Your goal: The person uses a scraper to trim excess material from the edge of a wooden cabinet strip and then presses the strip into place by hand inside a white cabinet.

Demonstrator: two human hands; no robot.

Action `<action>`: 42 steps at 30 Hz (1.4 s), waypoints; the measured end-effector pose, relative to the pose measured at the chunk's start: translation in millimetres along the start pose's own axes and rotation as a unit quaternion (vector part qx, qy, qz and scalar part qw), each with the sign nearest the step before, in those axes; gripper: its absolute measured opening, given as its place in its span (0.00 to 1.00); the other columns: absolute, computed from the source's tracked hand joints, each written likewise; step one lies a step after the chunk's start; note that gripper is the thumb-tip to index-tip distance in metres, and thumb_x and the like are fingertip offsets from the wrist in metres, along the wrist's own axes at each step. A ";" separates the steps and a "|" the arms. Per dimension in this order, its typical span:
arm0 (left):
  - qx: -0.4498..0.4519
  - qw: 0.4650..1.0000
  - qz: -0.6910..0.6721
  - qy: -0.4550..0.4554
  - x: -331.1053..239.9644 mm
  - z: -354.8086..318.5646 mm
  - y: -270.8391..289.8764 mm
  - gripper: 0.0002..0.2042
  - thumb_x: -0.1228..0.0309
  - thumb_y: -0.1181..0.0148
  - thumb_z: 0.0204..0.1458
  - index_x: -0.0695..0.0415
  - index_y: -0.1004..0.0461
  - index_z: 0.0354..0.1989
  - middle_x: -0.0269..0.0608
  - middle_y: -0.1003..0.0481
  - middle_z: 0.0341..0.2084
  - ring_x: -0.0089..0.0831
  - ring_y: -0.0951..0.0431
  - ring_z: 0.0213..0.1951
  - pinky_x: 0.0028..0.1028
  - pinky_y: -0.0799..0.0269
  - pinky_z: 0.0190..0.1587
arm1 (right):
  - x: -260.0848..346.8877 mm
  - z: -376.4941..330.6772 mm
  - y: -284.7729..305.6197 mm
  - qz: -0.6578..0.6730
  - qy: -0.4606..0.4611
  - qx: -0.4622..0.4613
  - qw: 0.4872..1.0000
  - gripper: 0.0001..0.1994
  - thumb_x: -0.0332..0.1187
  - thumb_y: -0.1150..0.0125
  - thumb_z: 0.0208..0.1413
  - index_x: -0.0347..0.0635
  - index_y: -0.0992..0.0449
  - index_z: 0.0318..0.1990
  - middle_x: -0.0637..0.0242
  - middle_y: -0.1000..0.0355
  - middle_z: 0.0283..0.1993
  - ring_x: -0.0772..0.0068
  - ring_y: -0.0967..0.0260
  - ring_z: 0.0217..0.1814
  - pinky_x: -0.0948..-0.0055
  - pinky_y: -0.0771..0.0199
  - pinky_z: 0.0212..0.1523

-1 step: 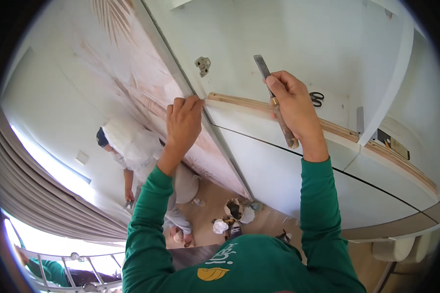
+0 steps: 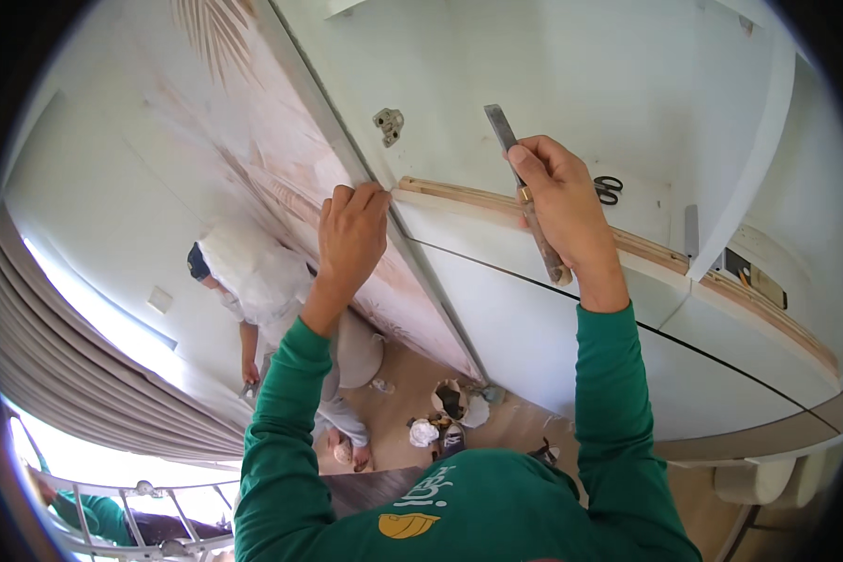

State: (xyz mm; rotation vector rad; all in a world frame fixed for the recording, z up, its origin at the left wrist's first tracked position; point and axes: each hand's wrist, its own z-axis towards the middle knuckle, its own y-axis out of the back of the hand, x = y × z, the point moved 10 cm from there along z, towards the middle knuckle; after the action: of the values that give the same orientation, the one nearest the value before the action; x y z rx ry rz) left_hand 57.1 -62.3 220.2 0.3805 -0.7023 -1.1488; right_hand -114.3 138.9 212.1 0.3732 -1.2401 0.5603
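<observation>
1. Nothing has shifted since the earlier frame: both my hands sit where they were, the chisel at the same slant.
2. Nearest me, my green sleeves rise from the lower edge toward the cabinet.
3. My right hand (image 2: 560, 201) is closed tight around the chisel (image 2: 525, 192), its wooden handle running down past my wrist and its steel blade pointing up beyond my thumb. I hold it across the wooden strip (image 2: 459, 198) on top of the white cabinet (image 2: 553, 347), as I judge to work that edge.
4. My left hand (image 2: 351, 239) holds nothing; its fingers curl over the edge where the patterned wall panel (image 2: 253, 140) meets the cabinet, just beside the strip's end, likely to steady me.
5. Farther up, a metal bracket (image 2: 389, 125) sits on the white face, and scissors (image 2: 609, 189) lie right of my hand.
6. Far below, another person (image 2: 262, 281) in white bends by the wall, with tools (image 2: 445, 417) scattered on the floor.
</observation>
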 end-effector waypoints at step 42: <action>0.099 0.523 -0.753 0.386 -45.0 -42.2 -97.0 0.14 0.64 0.33 0.74 0.63 0.16 0.56 0.40 0.15 0.43 0.30 0.15 0.44 0.29 0.18 0.48 | 38.7 -56.4 -84.8 -0.571 0.291 0.062 0.765 0.25 0.30 0.28 0.66 0.54 0.20 0.70 0.65 0.29 0.45 0.57 0.28 0.46 0.54 0.24 0.50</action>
State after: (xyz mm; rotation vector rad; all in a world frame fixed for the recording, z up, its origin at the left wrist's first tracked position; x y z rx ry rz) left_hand 7.9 -60.7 116.3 1.8081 0.6041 -2.2146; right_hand -12.1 109.2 235.4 0.8934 -0.2098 -0.3172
